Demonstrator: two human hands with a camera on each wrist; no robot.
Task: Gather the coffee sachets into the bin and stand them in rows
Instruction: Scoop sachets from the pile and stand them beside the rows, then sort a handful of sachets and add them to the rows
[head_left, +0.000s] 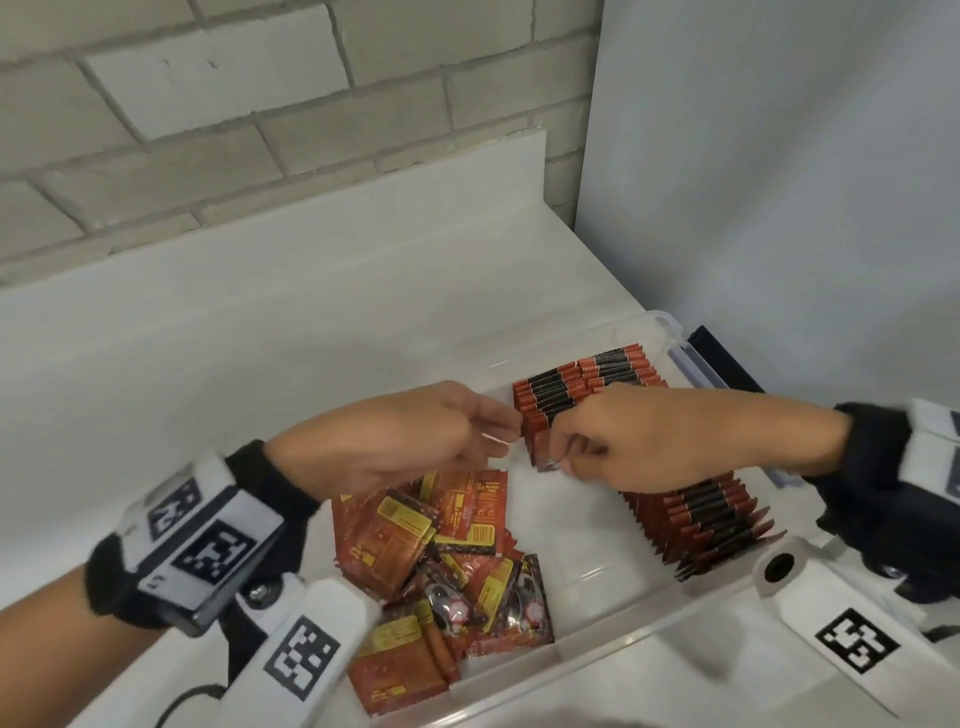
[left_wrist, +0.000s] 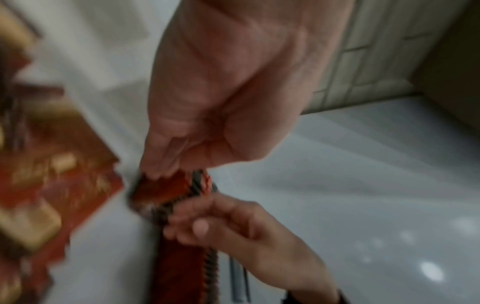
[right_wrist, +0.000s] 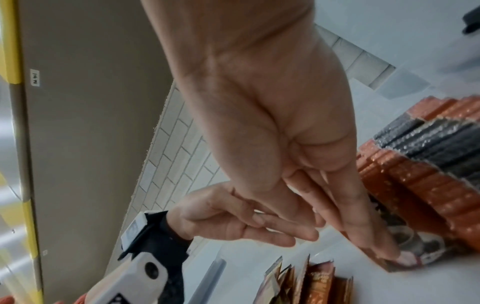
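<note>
Fingers of the right hand (head_left: 639, 441) pinch one sachet (head_left: 543, 452) upright against the near end of the far row (head_left: 576, 387). Left hand (head_left: 415, 441) sits just beside it, fingers (right_wrist: 272, 230) nearly straight and close together; whether they touch the sachet, cannot tell. Bin (head_left: 613, 639) stands on the tabletop (head_left: 260, 338). Second row (head_left: 701, 525) stands at right; a loose pile (head_left: 441, 561) lies flat at left inside the bin.

Step, judged: seating a sachet into the row; roughly half stood. Next move calls for releasing without tipping it, then picking another from the pile.
</note>
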